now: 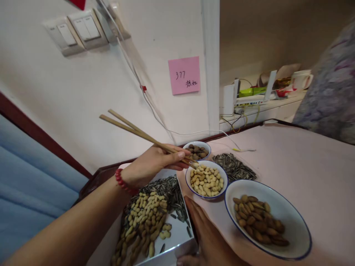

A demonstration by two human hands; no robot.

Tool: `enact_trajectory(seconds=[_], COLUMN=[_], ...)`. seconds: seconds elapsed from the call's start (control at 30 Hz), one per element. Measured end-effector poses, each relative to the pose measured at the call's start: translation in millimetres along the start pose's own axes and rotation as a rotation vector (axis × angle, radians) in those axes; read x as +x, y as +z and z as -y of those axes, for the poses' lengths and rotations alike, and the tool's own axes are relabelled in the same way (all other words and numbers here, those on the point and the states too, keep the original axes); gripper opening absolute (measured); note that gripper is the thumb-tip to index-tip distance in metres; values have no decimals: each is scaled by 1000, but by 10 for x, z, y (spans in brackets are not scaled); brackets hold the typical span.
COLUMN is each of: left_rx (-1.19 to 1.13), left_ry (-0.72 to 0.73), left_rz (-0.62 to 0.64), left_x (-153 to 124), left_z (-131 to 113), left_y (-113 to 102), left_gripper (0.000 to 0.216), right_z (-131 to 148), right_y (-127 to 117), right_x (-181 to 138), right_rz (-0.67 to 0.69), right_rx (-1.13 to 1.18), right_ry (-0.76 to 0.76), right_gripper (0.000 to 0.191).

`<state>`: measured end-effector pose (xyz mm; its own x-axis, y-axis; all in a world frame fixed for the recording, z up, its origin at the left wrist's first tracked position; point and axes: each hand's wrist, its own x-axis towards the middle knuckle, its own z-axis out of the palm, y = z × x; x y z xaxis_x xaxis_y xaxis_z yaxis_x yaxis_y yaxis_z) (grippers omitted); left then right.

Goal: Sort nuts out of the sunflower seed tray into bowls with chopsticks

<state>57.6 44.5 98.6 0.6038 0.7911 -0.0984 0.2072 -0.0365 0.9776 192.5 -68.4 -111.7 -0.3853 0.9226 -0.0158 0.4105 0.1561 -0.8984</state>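
My left hand [163, 158] grips a pair of wooden chopsticks [144, 136]. Their tips reach the far left rim of a blue-rimmed white bowl of peanuts [207, 181]; a peanut seems to be at the tips, though I cannot tell whether it is pinched. Below my left wrist lies a shallow white box [177, 242] with peanuts [149, 207] and striped sunflower seeds [173, 188] mixed in it. At the box's right side, my right hand [206, 236] holds the near corner, fingers along the wall and thumb at the front.
Behind the peanut bowl stands a bowl of round brown nuts [198, 150]. Sunflower seeds [234, 166] lie piled to its right. A larger bowl [294, 218] nearer me contains almonds [259, 220]. A white cable [194, 132] runs onto the pink-covered table [313, 166]. A router [249, 99] stands beyond.
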Motion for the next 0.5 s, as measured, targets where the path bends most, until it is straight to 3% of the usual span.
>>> enact_trajectory(seconds=[0.13,0.23,0.5], left_rx=[117,184,346], left_ry=[47,60,-45], left_rz=[-41,-63,3], left_x=[299,286,-478], left_z=[-17,9,112], left_y=[201,202,-128], left_gripper=[42,45,24], right_z=[-17,7,62], right_y=[-14,-42,24], right_x=[67,67,-89], right_rz=[44,86,-127], right_rx=[-7,-4,57], right_ry=[25,35,-27], right_gripper=[151,149,134])
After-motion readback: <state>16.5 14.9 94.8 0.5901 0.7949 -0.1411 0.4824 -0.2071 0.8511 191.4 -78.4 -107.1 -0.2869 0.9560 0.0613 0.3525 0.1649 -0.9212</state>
